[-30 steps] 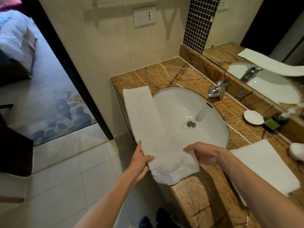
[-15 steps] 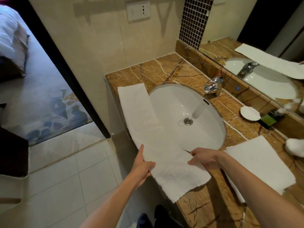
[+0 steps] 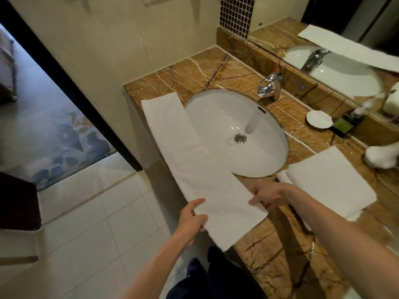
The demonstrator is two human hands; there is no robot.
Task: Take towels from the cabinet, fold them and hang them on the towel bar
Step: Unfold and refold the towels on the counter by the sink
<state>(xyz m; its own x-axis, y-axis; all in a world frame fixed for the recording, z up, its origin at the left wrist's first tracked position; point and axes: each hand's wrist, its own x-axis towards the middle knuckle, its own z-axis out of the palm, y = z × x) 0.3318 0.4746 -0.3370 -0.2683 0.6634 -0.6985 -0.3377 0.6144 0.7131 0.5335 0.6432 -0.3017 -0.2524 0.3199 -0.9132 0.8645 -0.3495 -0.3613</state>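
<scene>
Towel (image 3: 194, 160) now pulled flat, near end smoothed; left hand (image 3: 191, 216) and right hand (image 3: 267, 194) pinch it, ready to fold.

The brown marble counter (image 3: 269, 255) bears a long towel (image 3: 194, 165), a folded towel (image 3: 330, 180) and a white dish (image 3: 319, 118).

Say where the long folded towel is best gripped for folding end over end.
Its near end, one hand on each long edge, approached from the person's side. The long folded towel lies flat as a narrow strip, and that end overhangs the countertop, likely leaving room underneath; the left hand and right hand grip there.
</scene>
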